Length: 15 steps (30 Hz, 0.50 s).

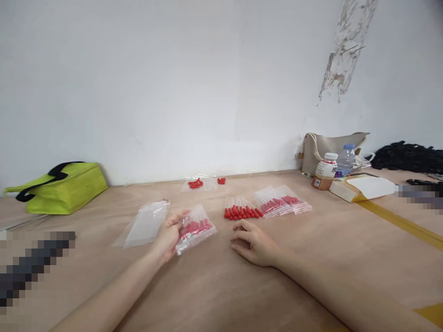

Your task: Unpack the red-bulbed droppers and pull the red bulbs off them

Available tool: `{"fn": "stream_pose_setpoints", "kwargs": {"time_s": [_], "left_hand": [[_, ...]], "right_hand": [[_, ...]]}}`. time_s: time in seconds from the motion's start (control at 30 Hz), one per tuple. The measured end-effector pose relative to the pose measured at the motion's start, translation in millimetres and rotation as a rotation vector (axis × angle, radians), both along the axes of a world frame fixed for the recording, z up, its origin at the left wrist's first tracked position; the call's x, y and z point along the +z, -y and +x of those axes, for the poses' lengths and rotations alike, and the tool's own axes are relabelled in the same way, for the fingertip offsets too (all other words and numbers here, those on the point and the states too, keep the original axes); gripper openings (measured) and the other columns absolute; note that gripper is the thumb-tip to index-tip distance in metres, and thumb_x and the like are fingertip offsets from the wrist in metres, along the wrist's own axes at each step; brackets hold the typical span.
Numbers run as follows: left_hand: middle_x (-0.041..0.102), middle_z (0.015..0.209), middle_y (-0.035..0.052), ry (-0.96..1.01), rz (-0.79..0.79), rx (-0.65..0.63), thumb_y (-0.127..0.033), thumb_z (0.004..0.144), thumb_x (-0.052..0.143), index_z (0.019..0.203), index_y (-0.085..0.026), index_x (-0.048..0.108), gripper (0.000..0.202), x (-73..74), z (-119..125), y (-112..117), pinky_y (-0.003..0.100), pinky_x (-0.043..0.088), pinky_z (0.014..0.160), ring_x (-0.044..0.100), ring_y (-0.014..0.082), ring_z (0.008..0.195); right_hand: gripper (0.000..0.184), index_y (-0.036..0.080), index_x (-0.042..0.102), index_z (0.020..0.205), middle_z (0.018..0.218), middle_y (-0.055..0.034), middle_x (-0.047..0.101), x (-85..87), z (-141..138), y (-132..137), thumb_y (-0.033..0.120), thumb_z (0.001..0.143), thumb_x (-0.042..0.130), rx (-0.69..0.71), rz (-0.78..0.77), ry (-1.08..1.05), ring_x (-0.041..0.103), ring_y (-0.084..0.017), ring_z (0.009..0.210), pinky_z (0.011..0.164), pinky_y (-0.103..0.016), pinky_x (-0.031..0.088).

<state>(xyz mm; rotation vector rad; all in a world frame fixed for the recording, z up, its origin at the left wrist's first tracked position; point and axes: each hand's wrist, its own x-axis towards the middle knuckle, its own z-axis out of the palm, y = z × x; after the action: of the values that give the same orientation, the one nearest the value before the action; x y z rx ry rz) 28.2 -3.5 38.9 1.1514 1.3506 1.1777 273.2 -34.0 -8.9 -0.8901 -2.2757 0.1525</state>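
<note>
My left hand [170, 235] is closed on a clear zip bag [196, 228] that holds several red-tipped white sticks. Just left of it lie flat clear plastic bags [147, 223], partly overlapping. My right hand [254, 243] rests near the table surface with its fingers apart and curved, holding nothing. A loose pile of red-tipped sticks [242, 211] lies right beyond its fingertips, red ends toward me. To the right of that pile, filled zip bags [282, 201] with red-tipped sticks overlap each other.
By the wall lies a clear bag with red pieces [195, 183]. A yellow-green bag [67, 189] stands at the left. On the right are a brown-and-white bottle [324, 173], a clear bottle [346, 159], a beige bag [309, 152], a white box [346, 190] and a black heap [408, 157].
</note>
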Motion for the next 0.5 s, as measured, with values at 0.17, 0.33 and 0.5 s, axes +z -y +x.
{"fn": "stream_pose_setpoints", "kwargs": {"time_s": [0.17,0.33,0.5], "left_hand": [[0.059,0.083,0.0047,0.136,-0.095,-0.092,-0.001,0.077,0.032,0.098,-0.015,0.049,0.030,-30.4,21.6,18.7,0.025,0.049,0.072,0.061,0.0098,0.069],[0.057,0.087,0.0014,-0.238,-0.064,-0.398,-0.019,0.076,0.053,0.114,-0.021,0.039,0.040,-21.6,7.5,36.2,0.026,0.049,0.068,0.059,0.0103,0.068],[0.059,0.065,-0.0004,-0.655,-0.201,-0.865,-0.049,0.079,0.046,0.124,-0.020,0.036,0.055,7.6,-4.7,53.3,0.027,0.045,0.048,0.056,0.0147,0.051]], "right_hand": [[0.028,0.019,0.056,0.101,0.091,-0.0058,0.057,2.0,-4.0,-1.5,0.023,0.073,0.059,-0.082,-0.009,0.001,0.053,-0.017,0.080,0.070,-0.027,0.043],[0.023,0.023,0.060,0.097,0.084,-0.0034,0.060,-1.1,-7.1,-4.1,0.019,0.075,0.057,-0.117,0.100,0.014,0.054,-0.016,0.079,0.071,-0.028,0.040],[0.020,0.023,0.066,0.084,0.083,-0.0047,0.058,-8.2,-2.8,-11.8,0.014,0.079,0.050,-0.096,0.192,-0.021,0.054,-0.015,0.075,0.067,-0.027,0.041]]}}
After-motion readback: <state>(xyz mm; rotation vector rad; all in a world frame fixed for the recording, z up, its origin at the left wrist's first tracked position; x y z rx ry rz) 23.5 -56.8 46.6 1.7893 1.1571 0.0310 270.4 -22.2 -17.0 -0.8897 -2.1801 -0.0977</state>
